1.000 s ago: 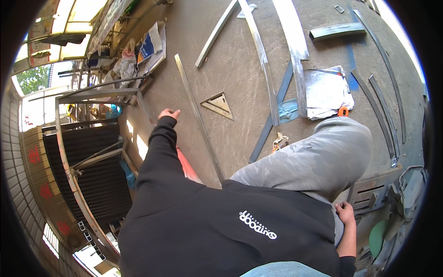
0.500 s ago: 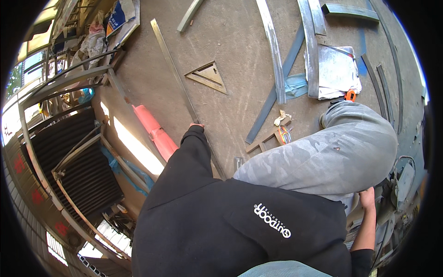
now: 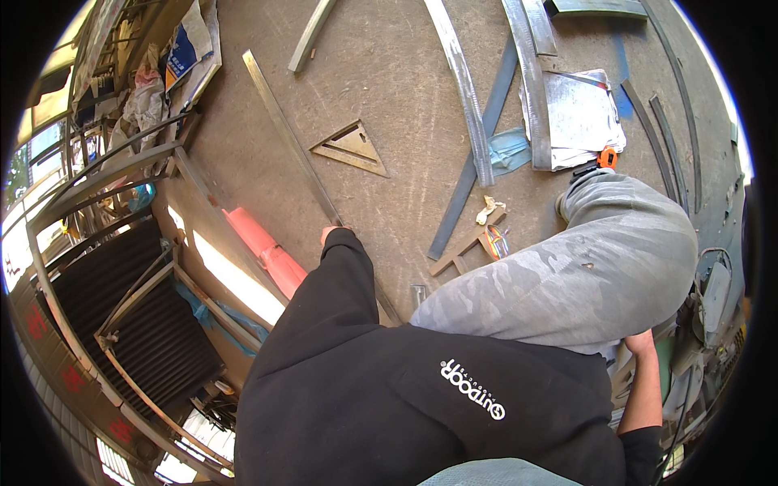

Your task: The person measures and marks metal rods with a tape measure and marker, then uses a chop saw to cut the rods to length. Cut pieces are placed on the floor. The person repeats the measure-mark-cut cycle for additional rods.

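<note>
Left hand (image 3: pixel 327 235), head view: mostly hidden by the black sleeve, grip unreadable, touching one long flat grey metal strip (image 3: pixel 288 134) lying on the concrete floor (image 3: pixel 389 89). Right hand (image 3: pixel 640 343): grip likewise unreadable, behind the grey-trousered knee. One triangular metal square (image 3: pixel 352 148) lies near.

You get bright daylight across the grey concrete floor (image 3: pixel 389 97), with a hard sunlit strip just left of the orange plastic cone (image 3: pixel 263 247). Glare whitens the picture's left rim. Straight metal bars bow toward the black circular border; focus stays sharp.
</note>
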A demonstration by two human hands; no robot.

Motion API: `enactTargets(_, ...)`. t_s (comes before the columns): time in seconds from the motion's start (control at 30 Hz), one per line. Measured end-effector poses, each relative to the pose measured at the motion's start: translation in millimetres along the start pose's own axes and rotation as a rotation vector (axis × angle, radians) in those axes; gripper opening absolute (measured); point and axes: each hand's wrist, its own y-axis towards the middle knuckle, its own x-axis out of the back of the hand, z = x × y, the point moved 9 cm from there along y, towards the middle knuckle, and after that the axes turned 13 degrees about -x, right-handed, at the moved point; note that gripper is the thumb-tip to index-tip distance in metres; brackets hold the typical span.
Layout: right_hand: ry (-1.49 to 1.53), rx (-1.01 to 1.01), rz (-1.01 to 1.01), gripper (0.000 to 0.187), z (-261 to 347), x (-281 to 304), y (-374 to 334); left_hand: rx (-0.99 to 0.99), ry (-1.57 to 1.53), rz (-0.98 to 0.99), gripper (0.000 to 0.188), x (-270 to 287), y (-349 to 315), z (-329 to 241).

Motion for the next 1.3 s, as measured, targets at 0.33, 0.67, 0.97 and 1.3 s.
enactTargets(0.33,-0.009,-0.029,-0.015,0.042,12.1,13.9,-6.1,-0.136,0.036,0.047,0.057,13.4,-14.3,-26.8)
enactTargets(0.67,0.114,-0.055,-0.054,0.039,27.5,22.2,-6.4,-0.168,0.105,0.053,0.060,-5.4,4.3,-19.7)
enactTargets(0.97,0.478,-0.140,0.021,0.032,28.4,-8.2,-22.2,-0.263,0.263,0.243,0.047,-6.2,59.4,-40.6)
enactTargets(1.3,0.554,-0.208,-0.069,0.026,-6.3,-44.8,-21.7,-0.972,-0.432,0.314,0.077,-64.0,-135.8,-409.9)
